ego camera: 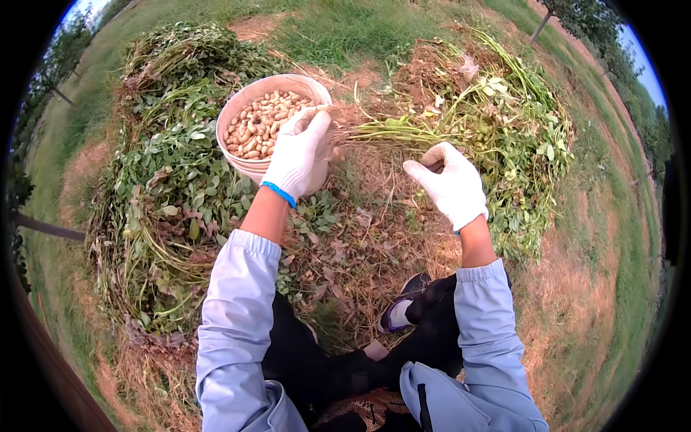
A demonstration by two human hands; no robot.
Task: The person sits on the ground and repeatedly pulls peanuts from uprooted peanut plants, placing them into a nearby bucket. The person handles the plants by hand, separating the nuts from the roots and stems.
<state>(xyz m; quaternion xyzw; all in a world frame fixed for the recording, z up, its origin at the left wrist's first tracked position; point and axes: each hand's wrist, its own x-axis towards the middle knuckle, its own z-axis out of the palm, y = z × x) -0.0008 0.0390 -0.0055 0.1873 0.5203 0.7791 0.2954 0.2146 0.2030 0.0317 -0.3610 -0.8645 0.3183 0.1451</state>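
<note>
My left hand point(303, 148), in a white knit glove with a blue cuff, is over the right side of a pale bucket point(316, 89). Unshelled peanuts point(264, 121) fill much of the bucket. Just right of that glove are the thin root ends of a bundle of green peanut stems point(394, 129); whether the fingers grip them is unclear. Lower right of the stems, my right hand point(449, 183), also gloved, has its fingers curled towards the thumb. No object shows in it, though the inside of the curl is partly hidden.
A long heap of leafy peanut plants point(162, 178) lies on the left, against the bucket. Another heap of plants point(507, 129) spreads on the right, with a scrap of clear plastic point(468, 68) on it. Dry leaf litter point(345, 248) covers the ground near my shoe point(402, 305). Trees stand along both sides.
</note>
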